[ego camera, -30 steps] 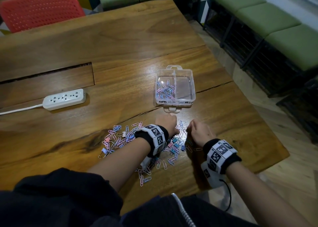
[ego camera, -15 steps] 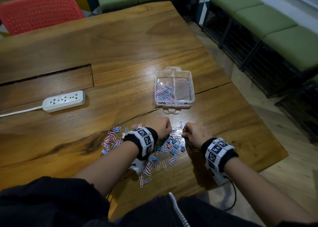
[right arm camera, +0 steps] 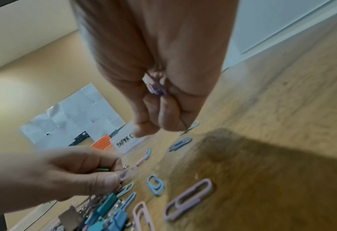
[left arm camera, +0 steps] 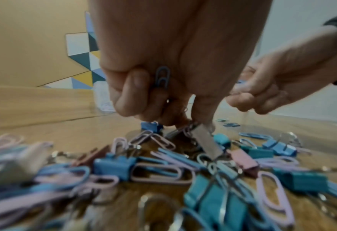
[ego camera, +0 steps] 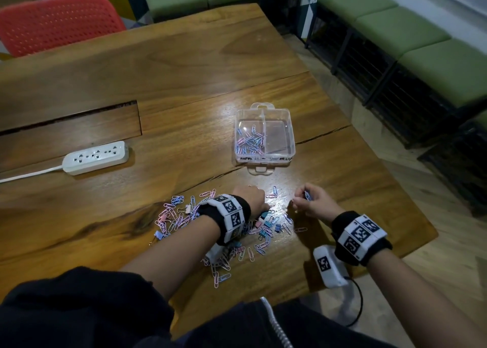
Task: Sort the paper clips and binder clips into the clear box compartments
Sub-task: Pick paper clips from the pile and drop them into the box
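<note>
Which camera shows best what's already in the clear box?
The head view: the clear box is seen from above, paper clips in its left compartment, none in the right. Left wrist shows only a blur; right wrist only its label.

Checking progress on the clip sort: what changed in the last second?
The right hand has lifted slightly off the pile and drawn right, its fingers holding paper clips. The left hand stays low over the pile, now pinching at clips while holding a blue paper clip. The clear box and power strip have not moved; nothing new is in the box.
</note>
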{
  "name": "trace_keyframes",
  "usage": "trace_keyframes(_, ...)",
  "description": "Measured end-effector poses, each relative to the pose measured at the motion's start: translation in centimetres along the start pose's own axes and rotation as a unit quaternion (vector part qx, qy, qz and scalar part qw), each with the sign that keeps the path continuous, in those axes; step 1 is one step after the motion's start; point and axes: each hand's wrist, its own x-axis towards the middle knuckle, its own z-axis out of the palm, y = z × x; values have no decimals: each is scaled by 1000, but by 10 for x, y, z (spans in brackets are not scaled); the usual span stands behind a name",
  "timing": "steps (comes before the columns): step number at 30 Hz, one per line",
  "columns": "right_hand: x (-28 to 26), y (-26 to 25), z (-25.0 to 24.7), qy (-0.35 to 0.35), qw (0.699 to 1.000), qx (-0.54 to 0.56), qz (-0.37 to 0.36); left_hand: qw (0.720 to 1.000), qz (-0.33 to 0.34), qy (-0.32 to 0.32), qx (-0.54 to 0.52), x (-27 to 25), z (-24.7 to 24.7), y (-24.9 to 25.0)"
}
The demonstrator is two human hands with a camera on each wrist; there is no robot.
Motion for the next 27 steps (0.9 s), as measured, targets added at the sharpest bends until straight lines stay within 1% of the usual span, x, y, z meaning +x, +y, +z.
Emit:
trace_keyframes(2,-3,3,-2,-6,1000,15,1,996,1,-7,-88,-2,-2,-6)
trace_keyframes(3,-4,5,-3,-6,1000,11,12,989,5,-4,-146,-3,-3,-9)
trace_keyframes(4,-5,7,-2,-5,1000,15,25,978,12,2,-208,-4,-4,-12)
trace_keyframes(5,-5,8,-1,-3,999,25,35,961,17,5,-277,-4,-4,-14)
trace_keyframes(6,-5,10,1,2,998,35,43,936,17,4,-351,-5,-4,-17)
trace_keyframes(7,-5,11,2,11,998,48,50,905,10,0,-424,-6,-5,-19)
trace_keyframes(9,-6,10,4,31,996,61,65,835,-19,-18,-549,-7,-4,-24)
trace_keyframes(10,-5,10,5,37,996,48,69,795,-32,-32,-605,-7,-4,-25)
trace_keyframes(11,-5,11,7,43,997,15,64,749,-43,-47,-659,-7,-4,-26)
trace_keyframes(13,-6,13,9,53,992,-112,24,658,-58,-65,-748,-6,-3,-27)
trace_keyframes(14,-8,15,10,55,979,-196,1,626,-59,-68,-775,-6,-3,-28)
trace_keyframes(15,-12,16,10,53,959,-279,-11,602,-60,-69,-794,-6,-2,-28)
trace_keyframes(16,-16,17,9,53,936,-348,-17,585,-59,-69,-806,-6,-2,-27)
trace_keyframes(17,-19,19,9,53,917,-394,-23,572,-58,-68,-816,-7,-1,-27)
trace_keyframes(18,-21,22,8,48,907,-417,-28,560,-59,-67,-824,-8,-1,-27)
trace_keyframes(19,-22,24,8,47,907,-417,-29,548,-59,-66,-832,-9,-1,-26)
trace_keyframes(21,-23,28,9,53,923,-379,-38,525,-55,-63,-847,-12,0,-24)
trace_keyframes(22,-23,30,10,49,926,-371,-46,516,-50,-63,-853,-13,1,-23)
trace_keyframes(23,-22,32,12,41,925,-374,-53,514,-43,-64,-855,-14,1,-22)
trace_keyframes(25,-17,35,14,29,926,-371,-62,531,-32,-67,-844,-15,2,-18)
trace_keyframes(27,-9,38,13,33,943,-325,-61,565,-37,-71,-821,-13,2,-13)
